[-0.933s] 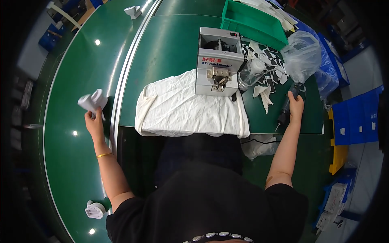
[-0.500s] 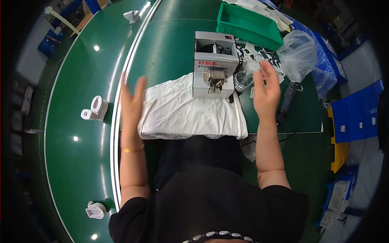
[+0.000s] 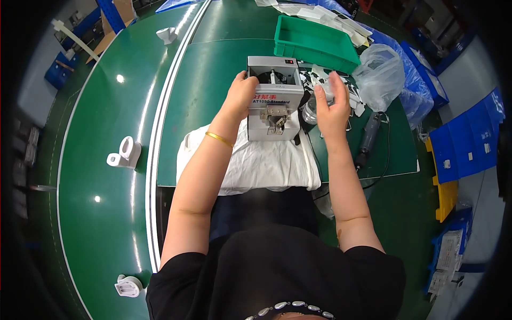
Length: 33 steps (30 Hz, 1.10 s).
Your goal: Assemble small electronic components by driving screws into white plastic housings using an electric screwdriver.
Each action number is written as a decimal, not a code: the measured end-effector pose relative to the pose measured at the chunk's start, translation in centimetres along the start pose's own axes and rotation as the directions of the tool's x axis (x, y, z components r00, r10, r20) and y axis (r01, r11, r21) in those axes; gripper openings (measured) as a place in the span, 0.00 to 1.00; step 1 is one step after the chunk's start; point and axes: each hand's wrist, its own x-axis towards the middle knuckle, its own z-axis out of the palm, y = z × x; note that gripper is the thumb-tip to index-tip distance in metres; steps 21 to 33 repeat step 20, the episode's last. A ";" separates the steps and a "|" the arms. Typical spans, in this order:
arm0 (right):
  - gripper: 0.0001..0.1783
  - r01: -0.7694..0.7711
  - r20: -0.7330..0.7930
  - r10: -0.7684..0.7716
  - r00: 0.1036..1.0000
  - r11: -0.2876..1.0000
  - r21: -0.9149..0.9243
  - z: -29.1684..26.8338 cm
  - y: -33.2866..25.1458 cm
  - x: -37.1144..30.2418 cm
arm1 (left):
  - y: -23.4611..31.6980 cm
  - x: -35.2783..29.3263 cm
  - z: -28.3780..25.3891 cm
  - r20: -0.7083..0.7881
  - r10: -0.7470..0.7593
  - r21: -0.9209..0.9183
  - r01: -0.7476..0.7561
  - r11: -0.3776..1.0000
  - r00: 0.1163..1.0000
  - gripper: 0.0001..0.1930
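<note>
A grey box-like screw feeder [image 3: 273, 125] with an open top stands on the green table, its front part over a spread white cloth [image 3: 250, 165]. At its upper left edge is my left hand [image 3: 242, 93], the fingers closed over the rim and partly hidden behind it. My right hand [image 3: 334, 111] is raised on the feeder's other side, thumb and fingers apart, with nothing seen in it. Just left of that hand stands a clear plastic jar [image 3: 309, 113]. Black and white scraps [image 3: 356, 104] lie behind the right hand.
A green bin [image 3: 314, 45] sits behind the feeder, beside a clear plastic bag [image 3: 380, 72]. An electric screwdriver [image 3: 368, 140] with a cable lies at the right. Along the left runs a green conveyor belt [image 3: 96, 234] carrying white plastic parts [image 3: 125, 153]. Blue bins [image 3: 466, 144] stand far right.
My left hand has come from beside the conveyor to the right, onto the feeder's upper left edge. The right hand has shifted slightly left, near the jar. The view has moved a little.
</note>
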 end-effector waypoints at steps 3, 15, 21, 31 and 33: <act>0.30 -0.193 0.169 0.126 0.978 0.851 0.487 2.5 -3.2 -1.2 | -1.1 0.8 -0.1 -0.084 0.056 -0.065 -0.062 0.996 0.995 0.36; 0.27 -0.343 0.143 0.345 0.928 0.635 0.692 4.8 -4.1 -3.0 | -3.1 -4.6 1.3 -0.131 0.506 0.117 -0.493 0.862 0.853 0.36; 0.26 -0.513 0.340 0.387 0.857 0.569 0.643 4.4 -4.1 -1.3 | -0.4 -3.3 1.0 -0.091 0.320 0.009 -0.321 0.947 0.943 0.36; 0.26 -0.513 0.340 0.387 0.857 0.569 0.643 4.4 -4.1 -1.3 | -0.4 -3.3 1.0 -0.091 0.320 0.009 -0.321 0.947 0.943 0.36; 0.26 -0.513 0.340 0.387 0.857 0.569 0.643 4.4 -4.1 -1.3 | -0.4 -3.3 1.0 -0.091 0.320 0.009 -0.321 0.947 0.943 0.36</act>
